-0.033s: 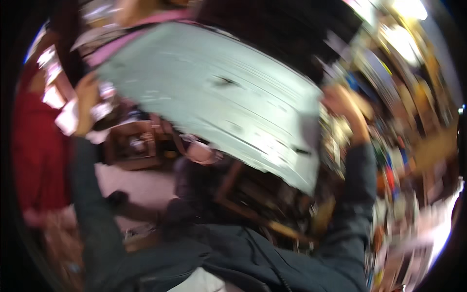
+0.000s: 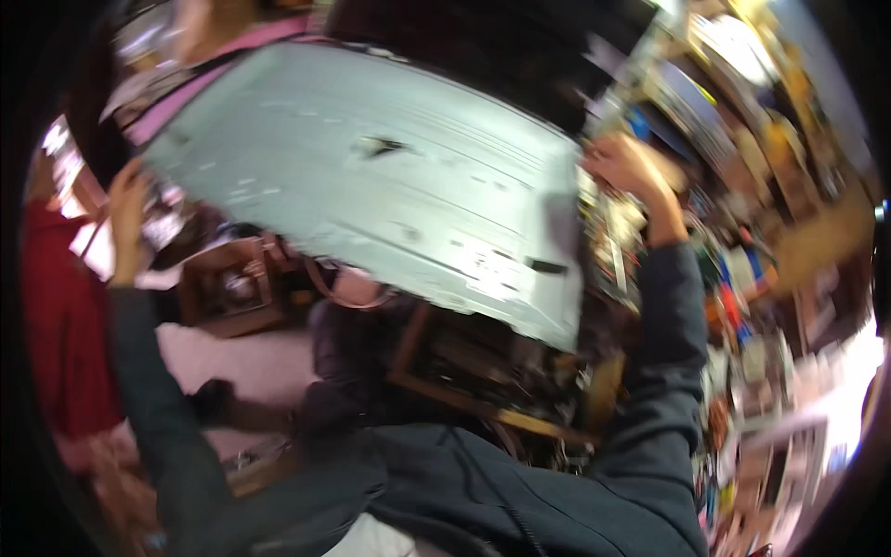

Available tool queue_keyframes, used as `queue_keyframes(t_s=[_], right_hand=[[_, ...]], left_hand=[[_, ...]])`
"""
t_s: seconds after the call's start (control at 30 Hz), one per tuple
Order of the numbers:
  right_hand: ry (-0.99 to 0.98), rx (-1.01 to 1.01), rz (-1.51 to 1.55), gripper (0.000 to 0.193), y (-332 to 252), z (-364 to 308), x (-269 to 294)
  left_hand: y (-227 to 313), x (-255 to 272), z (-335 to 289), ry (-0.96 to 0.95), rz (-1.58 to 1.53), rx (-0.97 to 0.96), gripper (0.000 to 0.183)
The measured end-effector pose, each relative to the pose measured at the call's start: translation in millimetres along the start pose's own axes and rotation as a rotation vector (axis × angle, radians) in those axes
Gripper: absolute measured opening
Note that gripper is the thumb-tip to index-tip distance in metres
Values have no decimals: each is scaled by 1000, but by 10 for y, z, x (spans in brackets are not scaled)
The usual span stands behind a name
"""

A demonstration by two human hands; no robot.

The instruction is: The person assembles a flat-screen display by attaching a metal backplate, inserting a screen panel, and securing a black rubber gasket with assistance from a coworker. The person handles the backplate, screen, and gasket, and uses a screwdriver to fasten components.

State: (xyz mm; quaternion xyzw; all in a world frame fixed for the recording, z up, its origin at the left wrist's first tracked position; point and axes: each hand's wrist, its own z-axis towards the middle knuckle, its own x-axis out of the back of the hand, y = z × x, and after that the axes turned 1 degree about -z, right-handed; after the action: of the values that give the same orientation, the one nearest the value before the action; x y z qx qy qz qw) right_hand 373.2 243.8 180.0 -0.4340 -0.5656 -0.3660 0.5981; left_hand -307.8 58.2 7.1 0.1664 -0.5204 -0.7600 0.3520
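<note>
I hold up a wide, flat, grey-green metal panel (image 2: pixel 306 139) in front of me by its two ends. Slots, ridges and a dark hole near its middle mark the surface, and it tilts down toward the right. My left hand (image 2: pixel 130 209) is closed at its left corner, the fingertips by the edge. At the upper right corner, my right hand (image 2: pixel 631 172) pinches the panel's short edge. Both forearms reach out in dark sleeves.
Below the panel stand an open brown box (image 2: pixel 232 288) with things in it and a wooden-edged crate (image 2: pixel 483 362) of dark clutter. Crowded shelves (image 2: pixel 724 139) line the right. Red cloth (image 2: pixel 70 325) hangs at the left. A large black shape (image 2: pixel 483 46) lies beyond the panel.
The whole view has shifted, so the panel, my hands and the surroundings sit farther left in the picture. Blur has lessened. Both hands keep their hold on the panel.
</note>
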Motion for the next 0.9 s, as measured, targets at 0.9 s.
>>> queue_keyframes(t_s=[0.9], right_hand=[[215, -160, -370, 66, 869, -482, -444]], left_hand=[[96, -485, -43, -105, -69, 133, 35]])
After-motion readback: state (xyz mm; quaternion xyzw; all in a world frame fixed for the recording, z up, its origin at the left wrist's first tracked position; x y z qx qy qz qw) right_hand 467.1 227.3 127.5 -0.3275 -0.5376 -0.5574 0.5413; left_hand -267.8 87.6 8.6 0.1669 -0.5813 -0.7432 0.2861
